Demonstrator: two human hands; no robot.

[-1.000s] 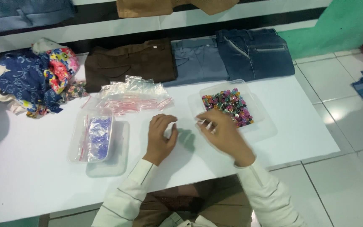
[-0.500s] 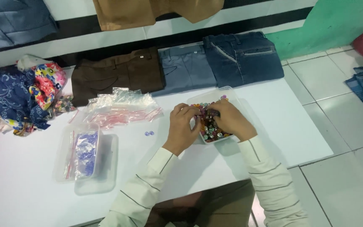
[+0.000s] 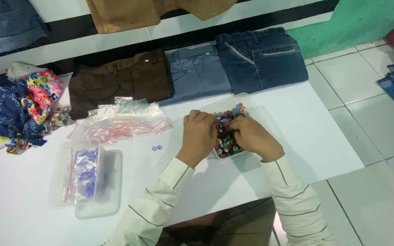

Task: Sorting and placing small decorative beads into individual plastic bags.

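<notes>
Two clear tubs sit on the white counter (image 3: 19,200). At the left, one tub (image 3: 79,175) holds a small bag of blue buttons (image 3: 86,172); beside it lies a heap of empty zip bags (image 3: 121,119), with two loose blue buttons (image 3: 156,148) nearby. Further right, the left hand (image 3: 199,135) and right hand (image 3: 250,136) dig into the tub of mixed coloured buttons (image 3: 225,132); each grip is curled, but what it pinches I cannot tell. Folded trousers (image 3: 192,73) lie behind.
</notes>
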